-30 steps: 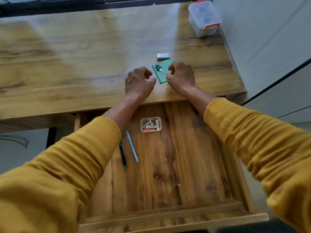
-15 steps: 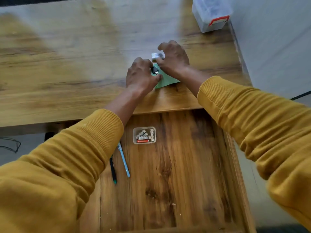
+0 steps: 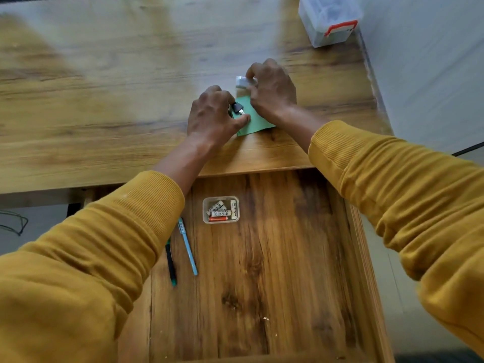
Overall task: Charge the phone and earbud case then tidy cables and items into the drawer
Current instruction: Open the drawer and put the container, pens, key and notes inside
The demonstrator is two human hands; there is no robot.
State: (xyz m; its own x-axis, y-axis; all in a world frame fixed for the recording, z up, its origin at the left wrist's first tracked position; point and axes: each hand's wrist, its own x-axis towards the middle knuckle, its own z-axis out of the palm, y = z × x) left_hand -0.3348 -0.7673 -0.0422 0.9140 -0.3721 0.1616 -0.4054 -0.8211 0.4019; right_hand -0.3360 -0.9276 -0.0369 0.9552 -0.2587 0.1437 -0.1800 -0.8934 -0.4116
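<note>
Both hands work at a green card near the desk's front edge, above the open drawer [image 3: 262, 271].

The left hand [image 3: 212, 116] curls its fingers at a black-headed key [image 3: 237, 108] lying on the green card [image 3: 255, 124]; the actual pinch is hidden. Just right, the right hand [image 3: 272, 90] pinches a small, blurred whitish packet [image 3: 242, 82]. Toward the person from both grips, the drawer holds two pens [image 3: 187, 244] and a clear battery box [image 3: 220, 209].

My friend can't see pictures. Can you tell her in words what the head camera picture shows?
A person in mustard-yellow sleeves reaches over a wooden desk: the left hand grips a black-headed key lying on a green card, and the right hand pinches a small silvery packet. Below, an open wooden drawer holds a clear box of batteries and two pens.
</note>
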